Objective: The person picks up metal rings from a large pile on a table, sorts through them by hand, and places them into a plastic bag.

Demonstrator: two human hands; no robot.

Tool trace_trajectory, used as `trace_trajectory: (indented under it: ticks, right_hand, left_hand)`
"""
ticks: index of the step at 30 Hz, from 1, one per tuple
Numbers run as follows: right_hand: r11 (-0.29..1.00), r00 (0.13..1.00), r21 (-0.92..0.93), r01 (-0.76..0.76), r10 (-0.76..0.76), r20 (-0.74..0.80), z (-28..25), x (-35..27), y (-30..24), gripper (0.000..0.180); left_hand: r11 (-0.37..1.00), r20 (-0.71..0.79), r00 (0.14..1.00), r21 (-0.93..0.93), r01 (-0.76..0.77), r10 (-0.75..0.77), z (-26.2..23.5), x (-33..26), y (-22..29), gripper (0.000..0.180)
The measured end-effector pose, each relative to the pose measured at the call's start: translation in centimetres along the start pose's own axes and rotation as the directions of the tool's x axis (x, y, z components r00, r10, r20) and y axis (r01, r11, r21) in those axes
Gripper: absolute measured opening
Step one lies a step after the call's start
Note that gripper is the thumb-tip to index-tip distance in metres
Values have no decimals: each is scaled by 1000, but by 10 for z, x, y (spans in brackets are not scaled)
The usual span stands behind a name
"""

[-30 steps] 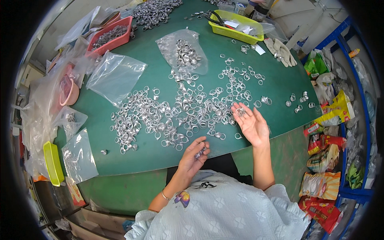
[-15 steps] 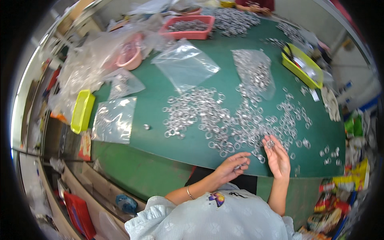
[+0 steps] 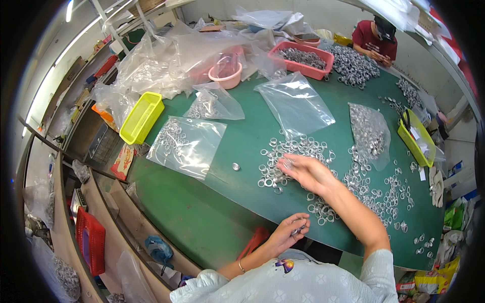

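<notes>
Fingers of the left hand (image 3: 288, 233), nearest the body at the table's near edge, are curled round a few small metal rings; exactly how many cannot be told. Just beyond it, the right hand (image 3: 305, 171) reaches leftward across the green table (image 3: 212, 202), its fingers loosely bent and resting on the spread of loose metal rings (image 3: 298, 151), with what looks like a ring pinched at the fingertips.

These rings look light, stiff and smooth, so they probably slide easily on the mat and slip from a loose pinch; taking each by its rim between thumb and forefinger seems the surest hold. They lie tangled and overlapping, which may make single ones hard to separate.

One stray ring (image 3: 236, 166) sits alone to the left. Farther left lie a clear bag with rings (image 3: 184, 144) and a yellow tray (image 3: 141, 117). To the right, another filled bag (image 3: 369, 132) and a second yellow tray (image 3: 417, 139). Farther off are an empty clear bag (image 3: 298, 103), a pink bowl (image 3: 226, 74), a red basket of rings (image 3: 302, 59), and another person (image 3: 376, 38) working at the far edge.
</notes>
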State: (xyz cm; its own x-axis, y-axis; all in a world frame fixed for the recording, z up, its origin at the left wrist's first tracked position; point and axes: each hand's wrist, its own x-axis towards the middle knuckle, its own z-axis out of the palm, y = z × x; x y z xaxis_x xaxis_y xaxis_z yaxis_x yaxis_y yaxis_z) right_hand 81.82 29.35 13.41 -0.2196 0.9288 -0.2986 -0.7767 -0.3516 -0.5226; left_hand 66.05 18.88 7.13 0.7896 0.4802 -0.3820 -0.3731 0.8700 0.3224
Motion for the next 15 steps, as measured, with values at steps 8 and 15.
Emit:
trace_trajectory:
  ticks: [8, 15]
  right_hand:
    - [959, 977, -199, 201, -211, -31, 102, 209, -13, 40]
    - [784, 982, -597, 170, -182, 40, 44, 125, 1, 35]
  left_hand:
    - [998, -14, 998, -10, -68, 68, -15, -10, 21, 22]
    - [999, 9, 999, -11, -51, 51, -31, -10, 27, 22]
